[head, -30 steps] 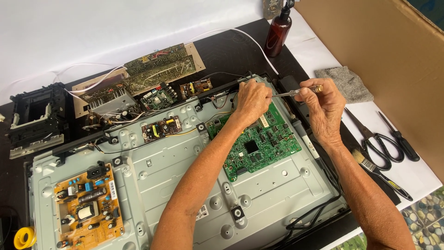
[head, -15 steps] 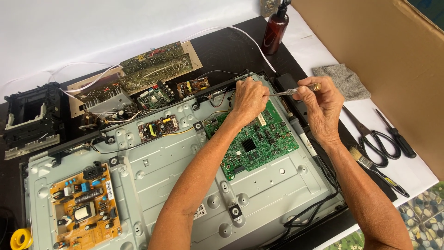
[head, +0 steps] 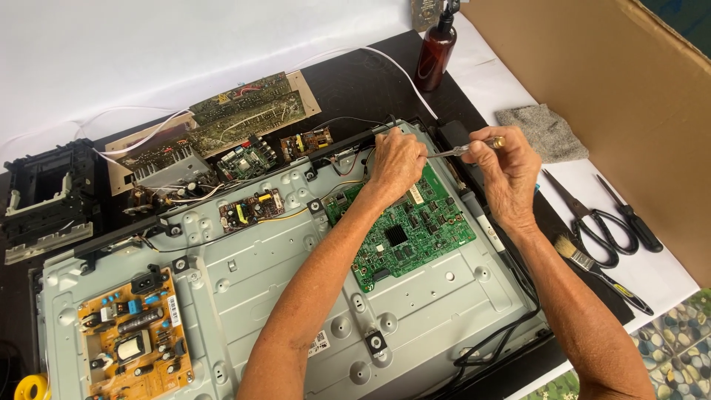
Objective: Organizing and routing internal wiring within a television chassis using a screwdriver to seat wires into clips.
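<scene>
My right hand has its fingers pinched shut around a slim screwdriver with a clear handle and brass cap; the shaft lies nearly level, pointing left toward my left hand. My left hand rests knuckles-up at the top edge of the green circuit board, its fingers curled down at the wires there; I cannot tell whether they grip anything. The screwdriver tip meets my left fingers just above the board's upper right corner. The board sits on the grey metal chassis, which lies on the dark worktop. An orange power board sits at the chassis's lower left. Scissors and 1 brush lie well apart to my right.
</scene>
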